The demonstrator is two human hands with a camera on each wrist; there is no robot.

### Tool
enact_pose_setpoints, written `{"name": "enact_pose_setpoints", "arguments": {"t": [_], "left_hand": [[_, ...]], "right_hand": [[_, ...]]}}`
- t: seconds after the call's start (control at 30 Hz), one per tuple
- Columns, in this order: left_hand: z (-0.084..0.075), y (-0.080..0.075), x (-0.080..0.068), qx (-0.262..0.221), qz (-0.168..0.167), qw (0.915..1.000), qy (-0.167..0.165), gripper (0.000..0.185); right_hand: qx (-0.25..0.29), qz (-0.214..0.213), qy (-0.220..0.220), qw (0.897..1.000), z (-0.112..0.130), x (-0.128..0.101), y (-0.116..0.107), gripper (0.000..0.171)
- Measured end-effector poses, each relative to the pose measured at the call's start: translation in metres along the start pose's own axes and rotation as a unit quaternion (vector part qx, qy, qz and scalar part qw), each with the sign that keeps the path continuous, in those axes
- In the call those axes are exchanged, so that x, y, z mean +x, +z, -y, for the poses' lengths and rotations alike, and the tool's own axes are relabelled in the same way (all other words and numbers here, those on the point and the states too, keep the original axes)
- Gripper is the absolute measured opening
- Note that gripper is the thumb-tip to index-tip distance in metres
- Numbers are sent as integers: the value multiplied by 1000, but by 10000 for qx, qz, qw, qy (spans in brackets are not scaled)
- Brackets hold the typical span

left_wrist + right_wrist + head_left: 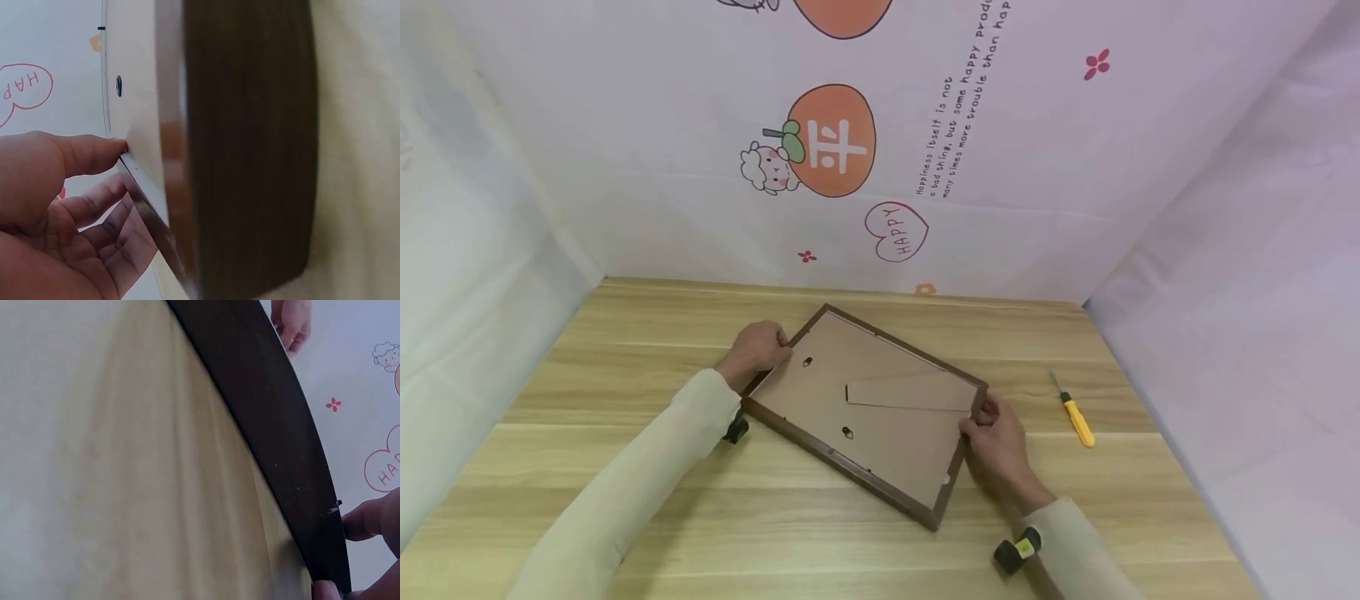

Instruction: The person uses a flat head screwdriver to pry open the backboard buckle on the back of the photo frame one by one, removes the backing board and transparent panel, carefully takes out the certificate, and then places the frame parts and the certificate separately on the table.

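Between the left hand (762, 346) and the right hand (1000, 437), the frame (880, 487) looks like smooth wood, matt along its outer side and glossy on the narrow face near the left hand. The backing board (895, 442) between them resembles smooth, matt fibreboard; its small hangers (847, 432) look metal. Beneath both hands, the tabletop (700, 517) shows wood grain with a soft sheen. Right of the right hand, the screwdriver (1080, 425) has a plastic-looking handle and metal shaft. Beyond the hands, the printed sheet (1015, 208) looks like matt cloth.
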State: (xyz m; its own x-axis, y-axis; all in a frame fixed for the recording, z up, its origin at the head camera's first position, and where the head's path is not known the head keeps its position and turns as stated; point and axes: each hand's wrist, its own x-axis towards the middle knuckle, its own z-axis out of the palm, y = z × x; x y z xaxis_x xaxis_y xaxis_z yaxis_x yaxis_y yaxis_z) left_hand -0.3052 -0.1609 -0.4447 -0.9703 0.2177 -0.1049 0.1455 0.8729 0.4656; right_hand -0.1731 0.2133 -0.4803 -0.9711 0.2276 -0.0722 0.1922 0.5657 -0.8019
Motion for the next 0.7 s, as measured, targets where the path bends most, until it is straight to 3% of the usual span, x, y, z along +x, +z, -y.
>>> {"name": "enact_pose_setpoints", "arguments": {"t": [0.23, 0.53, 0.7], "left_hand": [[13, 0, -17, -333, 191, 9993, 4, 22], [19, 1, -37, -324, 338, 9988, -150, 16], [19, 3, -51, -762, 391, 9957, -346, 15]], "right_hand": [[241, -31, 50, 9997, 1, 12, 0, 55], [116, -235, -90, 9996, 0, 27, 4, 43], [133, -187, -52, 9997, -2, 38, 3, 38]]}}
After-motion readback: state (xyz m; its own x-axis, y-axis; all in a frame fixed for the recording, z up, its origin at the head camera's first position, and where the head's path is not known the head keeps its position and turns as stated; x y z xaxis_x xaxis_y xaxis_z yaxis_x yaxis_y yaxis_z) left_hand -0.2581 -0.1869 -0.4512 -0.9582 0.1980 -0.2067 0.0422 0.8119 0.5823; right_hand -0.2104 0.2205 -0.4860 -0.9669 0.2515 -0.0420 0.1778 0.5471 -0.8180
